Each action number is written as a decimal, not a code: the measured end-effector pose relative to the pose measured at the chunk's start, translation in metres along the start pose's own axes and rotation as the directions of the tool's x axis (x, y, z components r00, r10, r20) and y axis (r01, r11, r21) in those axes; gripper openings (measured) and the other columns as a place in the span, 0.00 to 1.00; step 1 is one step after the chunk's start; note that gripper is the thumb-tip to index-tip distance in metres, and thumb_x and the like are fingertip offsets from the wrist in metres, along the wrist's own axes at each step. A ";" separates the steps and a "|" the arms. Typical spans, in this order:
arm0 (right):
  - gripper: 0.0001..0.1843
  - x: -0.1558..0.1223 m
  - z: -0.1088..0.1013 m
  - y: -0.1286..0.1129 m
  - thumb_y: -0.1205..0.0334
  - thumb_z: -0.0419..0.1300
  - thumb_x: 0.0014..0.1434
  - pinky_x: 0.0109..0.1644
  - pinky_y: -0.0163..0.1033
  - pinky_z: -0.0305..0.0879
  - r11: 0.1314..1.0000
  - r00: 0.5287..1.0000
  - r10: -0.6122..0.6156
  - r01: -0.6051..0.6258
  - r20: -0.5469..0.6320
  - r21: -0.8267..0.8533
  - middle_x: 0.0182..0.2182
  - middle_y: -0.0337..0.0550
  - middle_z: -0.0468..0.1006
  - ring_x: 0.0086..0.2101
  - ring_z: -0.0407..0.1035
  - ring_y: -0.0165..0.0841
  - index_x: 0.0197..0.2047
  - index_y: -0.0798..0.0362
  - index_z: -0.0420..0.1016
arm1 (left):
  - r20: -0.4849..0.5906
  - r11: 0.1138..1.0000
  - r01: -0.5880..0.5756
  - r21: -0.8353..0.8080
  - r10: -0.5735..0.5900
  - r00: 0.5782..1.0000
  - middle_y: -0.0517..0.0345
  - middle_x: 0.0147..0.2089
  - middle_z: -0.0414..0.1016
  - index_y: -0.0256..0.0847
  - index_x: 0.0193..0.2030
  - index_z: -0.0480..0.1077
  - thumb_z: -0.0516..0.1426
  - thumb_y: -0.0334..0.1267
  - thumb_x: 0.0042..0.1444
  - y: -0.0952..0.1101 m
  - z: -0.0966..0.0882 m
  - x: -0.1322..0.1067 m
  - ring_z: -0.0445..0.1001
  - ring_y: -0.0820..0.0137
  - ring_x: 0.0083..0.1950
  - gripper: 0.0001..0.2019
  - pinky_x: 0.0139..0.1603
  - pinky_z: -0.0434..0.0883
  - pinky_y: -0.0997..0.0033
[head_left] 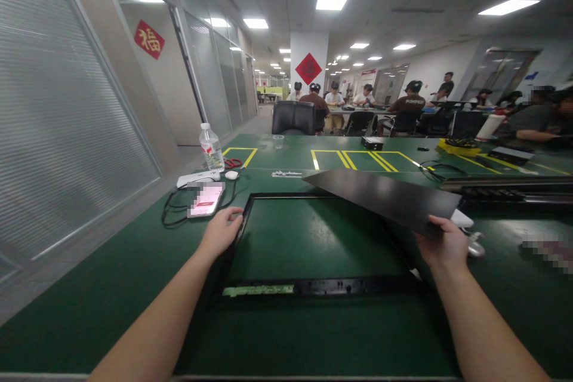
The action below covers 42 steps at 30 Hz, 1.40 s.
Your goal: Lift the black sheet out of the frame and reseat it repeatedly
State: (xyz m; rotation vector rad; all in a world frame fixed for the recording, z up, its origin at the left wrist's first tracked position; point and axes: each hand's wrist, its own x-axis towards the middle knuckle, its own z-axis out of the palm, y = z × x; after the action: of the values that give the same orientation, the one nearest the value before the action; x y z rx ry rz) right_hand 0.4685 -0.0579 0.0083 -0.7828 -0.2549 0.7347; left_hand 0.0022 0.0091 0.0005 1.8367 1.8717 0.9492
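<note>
A black rectangular frame (358,286) lies flat on the green table, and the tabletop shows through its middle. A green strip (259,290) like a circuit board sits along the left part of its near bar. The fingers of my left hand (221,230) are bent round the frame's left side, near the far corner. Pinched at its near right corner by my right hand (447,245) is a thin, flat dark panel (380,194). This panel is tilted above the frame's right side and hides part of the far right corner.
A phone (206,200), a cable and a water bottle (211,149) stand at the left. Red-handled scissors (233,163) lie behind them. On the right are a yellow tray (459,148), long black bars (514,194) and a white mouse (476,246). People sit at tables farther back.
</note>
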 end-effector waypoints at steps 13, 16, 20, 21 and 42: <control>0.24 -0.022 0.012 -0.012 0.71 0.55 0.39 0.40 0.48 0.76 0.975 0.976 0.212 -0.214 -0.052 -0.050 0.36 0.44 0.81 0.32 0.75 0.38 0.41 0.54 0.79 | 0.362 0.298 0.427 -0.854 -0.248 0.898 0.43 0.40 0.80 0.32 0.46 0.72 0.51 0.35 0.65 0.021 -0.005 -0.004 0.81 0.68 0.41 0.11 0.45 0.77 0.70; 0.27 -0.024 0.012 -0.012 0.70 0.55 0.39 0.46 0.53 0.74 0.969 0.969 0.246 -0.246 0.006 -0.037 0.38 0.46 0.82 0.34 0.76 0.41 0.44 0.54 0.79 | 0.411 0.209 0.454 -0.866 -0.221 0.885 0.48 0.36 0.80 0.32 0.46 0.73 0.50 0.37 0.67 0.022 -0.008 -0.004 0.79 0.72 0.34 0.14 0.39 0.77 0.75; 0.28 -0.026 0.012 -0.008 0.70 0.55 0.40 0.51 0.56 0.72 0.966 0.964 0.256 -0.254 0.066 -0.042 0.40 0.47 0.82 0.38 0.77 0.43 0.47 0.55 0.78 | 0.449 0.170 0.479 -0.861 -0.188 0.873 0.49 0.35 0.80 0.31 0.45 0.75 0.49 0.37 0.67 0.023 -0.010 -0.004 0.78 0.73 0.30 0.15 0.29 0.75 0.78; 0.28 -0.026 0.012 -0.007 0.70 0.55 0.40 0.52 0.56 0.72 0.961 0.959 0.275 -0.272 0.063 -0.045 0.40 0.48 0.82 0.39 0.77 0.44 0.46 0.55 0.78 | 0.452 0.172 0.483 -0.859 -0.189 0.872 0.50 0.34 0.80 0.31 0.45 0.75 0.49 0.37 0.67 0.023 -0.011 -0.004 0.77 0.73 0.29 0.15 0.27 0.75 0.78; 0.33 -0.026 0.003 0.003 0.65 0.60 0.46 0.47 0.49 0.74 0.658 0.690 0.664 -0.356 0.288 -0.664 0.47 0.46 0.82 0.46 0.77 0.47 0.58 0.48 0.73 | 0.305 0.121 0.348 -0.930 -0.277 0.911 0.52 0.32 0.83 0.32 0.48 0.77 0.56 0.24 0.53 0.035 -0.024 -0.010 0.77 0.69 0.23 0.17 0.25 0.74 0.74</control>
State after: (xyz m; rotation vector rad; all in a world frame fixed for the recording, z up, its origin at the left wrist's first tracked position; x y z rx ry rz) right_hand 0.4466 -0.0720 0.0098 -1.2498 -0.7819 1.4895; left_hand 0.0131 -0.0080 0.0396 0.5639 0.9483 1.4017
